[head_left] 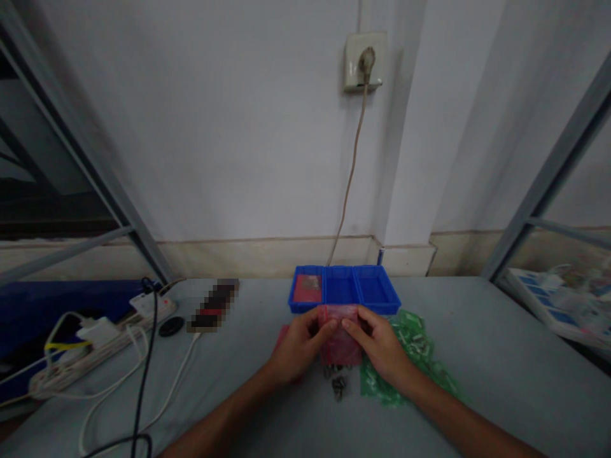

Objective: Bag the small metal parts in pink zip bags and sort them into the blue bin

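Both my hands hold a small red see-through plastic bag just above the grey table. My left hand pinches its left upper edge, my right hand its right upper edge, thumbs nearly meeting. A few small dark metal parts lie on the table right below the bag. Under my right wrist lies a green see-through bag with small pale parts. Behind the bag stand three joined blue bins; the left one holds something red.
A white power strip with plugs and tangled black and white cables lies at the left. A small black round thing sits beside it. A wall socket with a hanging cord is above the bins. A tray with parts stands at far right.
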A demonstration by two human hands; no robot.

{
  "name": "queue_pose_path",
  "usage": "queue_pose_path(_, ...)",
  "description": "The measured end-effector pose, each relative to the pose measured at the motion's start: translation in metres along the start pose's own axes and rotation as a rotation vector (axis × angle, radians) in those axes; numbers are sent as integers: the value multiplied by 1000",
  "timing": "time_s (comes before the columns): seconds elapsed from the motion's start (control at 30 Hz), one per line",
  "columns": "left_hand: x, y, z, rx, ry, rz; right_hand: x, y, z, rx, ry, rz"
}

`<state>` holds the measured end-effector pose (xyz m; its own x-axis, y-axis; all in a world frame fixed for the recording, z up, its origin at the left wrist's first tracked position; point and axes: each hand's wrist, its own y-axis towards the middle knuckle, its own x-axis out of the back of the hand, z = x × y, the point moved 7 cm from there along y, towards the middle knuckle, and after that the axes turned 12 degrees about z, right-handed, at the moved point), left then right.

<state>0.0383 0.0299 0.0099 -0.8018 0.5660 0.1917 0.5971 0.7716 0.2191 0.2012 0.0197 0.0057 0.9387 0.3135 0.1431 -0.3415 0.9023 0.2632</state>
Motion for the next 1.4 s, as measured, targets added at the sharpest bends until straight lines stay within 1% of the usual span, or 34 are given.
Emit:
queue_pose_path(0.13,-1,-1,-5,-5,49,4,-2,0,-2,-2,1,24)
queue_pose_path(0.27,-2,0,-9,-16,51,13,-2,0,-3,6,18,25)
queue_pose_path(0.5,1,0,-2,25,76,-8,-1,0,-5,1,22,4)
queue_pose_path(0.7,1,-1,-3,18,29,-21,-1,0,-4,2,29,1)
queue_pose_path(0.83,8,-1,2,10,-1,-95,1,0,1,-16,41,-28)
queue_pose_path(0.93,17,-1,9,19,-34,-179,1,0,4,-29,66,-28)
queue_pose_path(1.0,20,-1,11,24,-49,-209,1,1,6,-28,66,-27)
queue_pose_path(1.4,20,0,8,7,-49,-211,1,0,8,-21,47,-15)
